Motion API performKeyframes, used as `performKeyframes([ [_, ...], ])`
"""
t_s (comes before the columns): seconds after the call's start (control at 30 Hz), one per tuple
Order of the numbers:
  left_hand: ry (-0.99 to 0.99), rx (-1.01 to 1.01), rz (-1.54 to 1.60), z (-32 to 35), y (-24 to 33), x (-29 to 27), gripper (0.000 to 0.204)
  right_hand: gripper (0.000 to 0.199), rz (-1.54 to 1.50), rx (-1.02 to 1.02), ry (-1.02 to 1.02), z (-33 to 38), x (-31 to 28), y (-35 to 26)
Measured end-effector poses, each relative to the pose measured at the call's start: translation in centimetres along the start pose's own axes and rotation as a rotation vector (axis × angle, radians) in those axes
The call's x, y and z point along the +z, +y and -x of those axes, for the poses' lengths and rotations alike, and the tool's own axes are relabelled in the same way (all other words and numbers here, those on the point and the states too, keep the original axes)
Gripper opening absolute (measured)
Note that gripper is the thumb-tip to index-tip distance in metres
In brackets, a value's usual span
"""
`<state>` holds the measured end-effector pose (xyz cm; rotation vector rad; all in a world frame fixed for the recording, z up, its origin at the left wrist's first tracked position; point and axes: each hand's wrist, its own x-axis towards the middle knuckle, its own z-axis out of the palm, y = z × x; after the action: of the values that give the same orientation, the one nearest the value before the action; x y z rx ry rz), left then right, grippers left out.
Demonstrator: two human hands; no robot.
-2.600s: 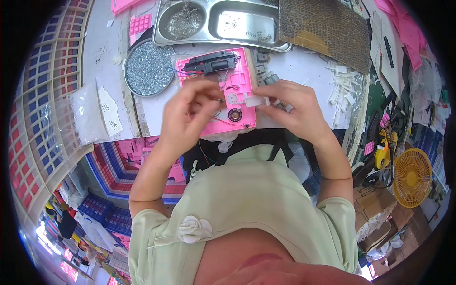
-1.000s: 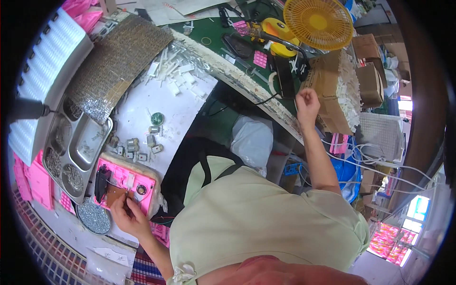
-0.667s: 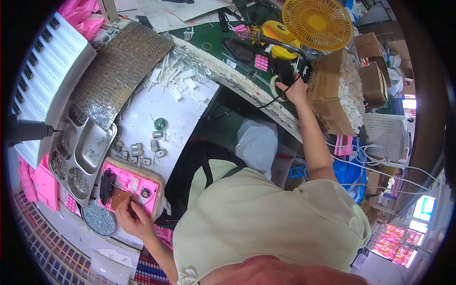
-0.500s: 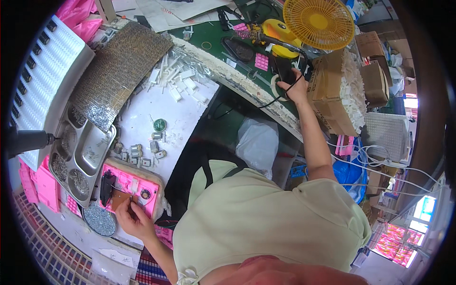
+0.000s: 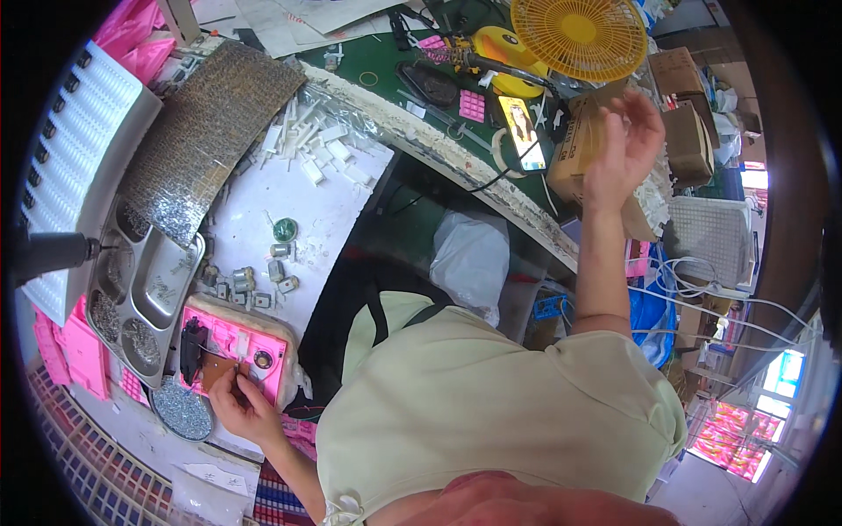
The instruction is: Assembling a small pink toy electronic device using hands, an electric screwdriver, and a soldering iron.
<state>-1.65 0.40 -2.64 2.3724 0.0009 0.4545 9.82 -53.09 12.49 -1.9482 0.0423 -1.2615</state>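
My left hand (image 5: 246, 410) is at the pink plastic housing (image 5: 230, 326), its thumb and finger closed at the edge of a flat brown board (image 5: 213, 368) inside it. A black part (image 5: 193, 344) lies at the housing's left side, and a round metal-and-dark piece (image 5: 263, 358) sits at its right. My right hand (image 5: 624, 145) is raised over the cardboard box (image 5: 574, 145), fingers apart, holding nothing. Left of it, a phone (image 5: 524, 133) with a lit screen leans by a tape roll (image 5: 502, 151), a black cable running near it.
Small motors (image 5: 244, 280) and white plastic pieces (image 5: 320, 153) lie on the white table. A metal compartment tray (image 5: 167, 285) and a dish of screws (image 5: 181, 408) hold small parts. An electric screwdriver (image 5: 57, 256) juts in from the left. A yellow fan (image 5: 579, 39) stands at the back.
My right hand has let go of the phone and moved right and up, its fingers opening. The phone's screen now shows lit. My left hand stays at the brown board.
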Motion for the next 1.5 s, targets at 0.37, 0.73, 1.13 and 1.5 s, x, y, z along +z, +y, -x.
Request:
performKeyframes([
  [0.37, 0.008, -0.040, -0.009, 0.3, 1.2, -0.6, 0.016, 0.023, -0.841, -0.147, -1.155, 20.4, 19.4, -11.0],
  [0.73, 0.200, -0.191, -0.177, -2.4, 1.6, -2.3, 0.019, 0.017, -0.643, -0.184, -1.290, 16.9, 25.0, -10.5],
  [1.13, 0.004, -0.056, -0.397, -5.6, 4.2, 1.0, 0.016, 0.016, -0.653, -0.200, -1.384, 18.1, 25.3, -11.1],
  [1.5, -0.057, 0.010, -0.092, -1.7, 2.5, -0.5, 0.024, 0.010, -0.132, -0.298, -1.219, 12.5, 24.3, -4.0],
])
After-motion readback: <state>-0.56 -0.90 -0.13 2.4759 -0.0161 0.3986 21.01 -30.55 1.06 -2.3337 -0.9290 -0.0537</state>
